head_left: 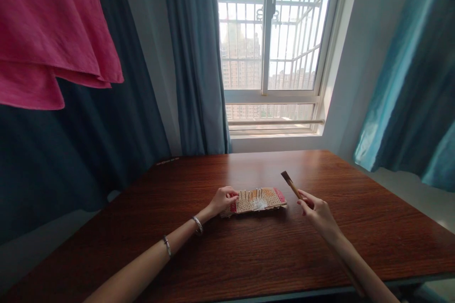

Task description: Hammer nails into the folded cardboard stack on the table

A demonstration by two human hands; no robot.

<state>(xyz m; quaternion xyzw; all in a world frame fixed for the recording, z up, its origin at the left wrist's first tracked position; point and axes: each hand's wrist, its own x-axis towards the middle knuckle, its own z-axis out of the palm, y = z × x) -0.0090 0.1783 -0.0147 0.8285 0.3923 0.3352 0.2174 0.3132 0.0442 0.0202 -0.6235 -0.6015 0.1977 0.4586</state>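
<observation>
My right hand (313, 207) grips a flat paintbrush (294, 189) by its light handle, with the dark bristles up and to the left, in the air to the right of the board. A small dotted, tan board (268, 200) with pink ends lies on the table, its edges ragged. Several thin upright sticks (251, 194) with pale tips stand in a row on it, and a whitish patch (260, 204) marks its front. My left hand (223, 200) is at the board's left end, thumb and fingers pinched together; what lies between them is too small to tell.
The brown wooden table (199, 255) spreads around the board, its front edge below my arms. Behind it are a barred window (265, 90) and a blue curtain (199, 66). A pink cloth (57, 23) hangs at upper left.
</observation>
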